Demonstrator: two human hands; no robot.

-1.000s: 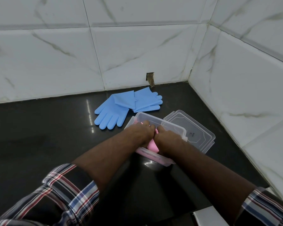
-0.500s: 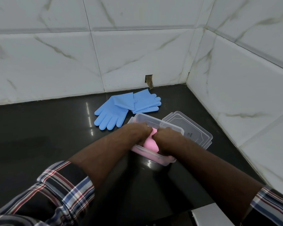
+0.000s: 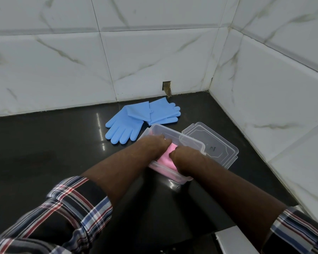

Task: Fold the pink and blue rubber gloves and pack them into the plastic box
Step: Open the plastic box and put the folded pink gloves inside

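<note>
A clear plastic box (image 3: pixel 161 129) sits on the black counter with the folded pink gloves (image 3: pixel 168 156) inside it. My left hand (image 3: pixel 152 143) and my right hand (image 3: pixel 186 155) are both down in the box, side by side, pressing on the pink gloves; their fingers are hidden. The two blue gloves (image 3: pixel 136 120) lie flat and overlapping on the counter just behind the box, near the back wall, untouched.
The box's clear lid (image 3: pixel 217 145) lies on the counter against the box's right side. White marble-look tiled walls close the back and right, meeting in a corner (image 3: pixel 208 90). A white edge (image 3: pixel 233 241) shows at the counter's near right.
Both hands stay in the box on the pink gloves; they have shifted slightly, showing more pink between them. The blue gloves and lid have not moved.
</note>
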